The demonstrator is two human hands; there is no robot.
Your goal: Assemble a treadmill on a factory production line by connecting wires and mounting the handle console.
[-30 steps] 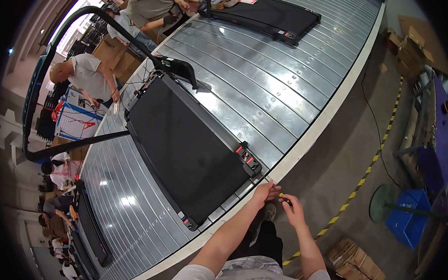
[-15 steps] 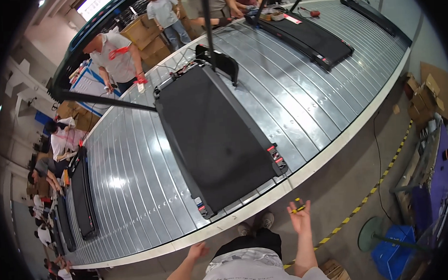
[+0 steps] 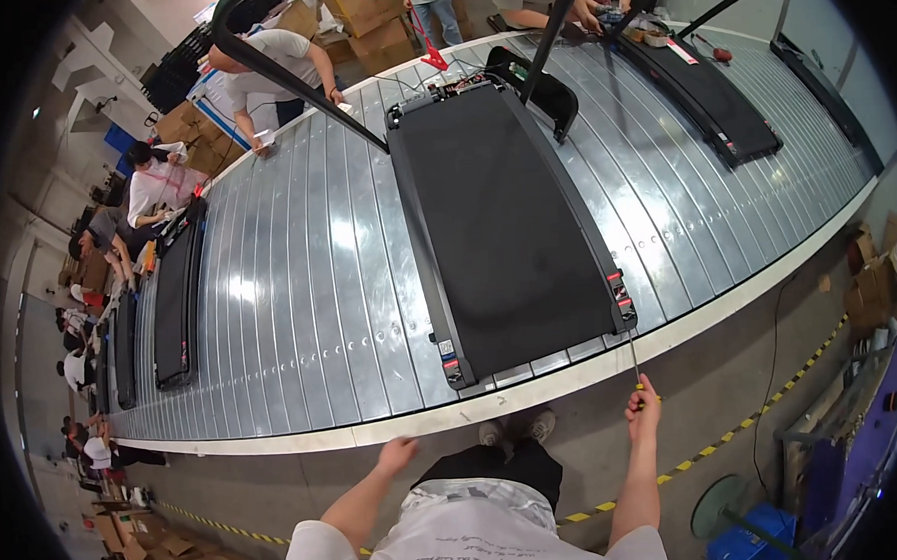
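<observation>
Flat black treadmill on ribbed metal conveyor, another black treadmill to its right, a third left; long-shafted screwdriver just before near right corner, in right hand.

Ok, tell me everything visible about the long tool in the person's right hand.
The tool is a thin, straight metal shaft with a yellow handle, like a long screwdriver. The right hand grips the handle, holding it nearly upright in the picture. Its tip reaches the rear right corner of the black treadmill, by the red-marked end cap. Actual contact cannot be made out.
</observation>
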